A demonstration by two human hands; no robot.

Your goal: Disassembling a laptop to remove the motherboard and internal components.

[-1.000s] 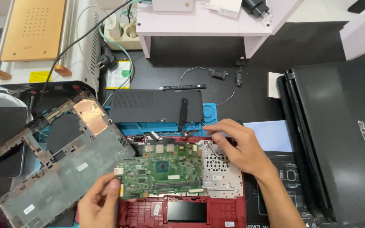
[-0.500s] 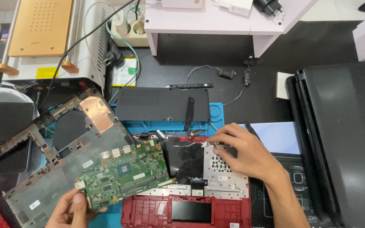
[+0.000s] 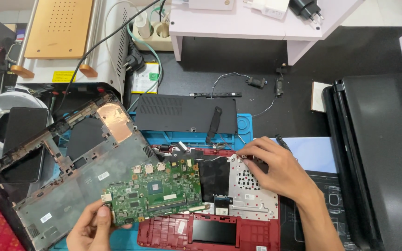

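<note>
- Head view: the green board [image 3: 157, 194] lies with its long axis running from about 8 o'clock to 2 o'clock, its lower-left corner dipping toward the person and its right end over the red case [image 3: 164, 232].
- The board's component side faces up; a row of silver ports sits along its upper edge, toward 12 o'clock.
- The left hand [image 3: 94, 227] pinches the board's lower-left corner, thumb on top and fingers curled underneath, closed tight on the edge.
- The board sits at the middle of the view, partly over the grey shell [image 3: 66, 186] at its 9 o'clock and partly over the case at its 5 o'clock.
- The right hand [image 3: 275, 169] rests at 3 o'clock of the board, well apart from it, fingers bent and loosely spread, fingertips pressing on the silver plate [image 3: 252, 195] near its top edge; it grips nothing that can be seen.
- The black cover [image 3: 182, 114] lies at 12 o'clock of the board, on the blue mat [image 3: 173, 138].
- A black laptop [image 3: 387, 153] lies at 3 o'clock, beyond the right hand.
</note>
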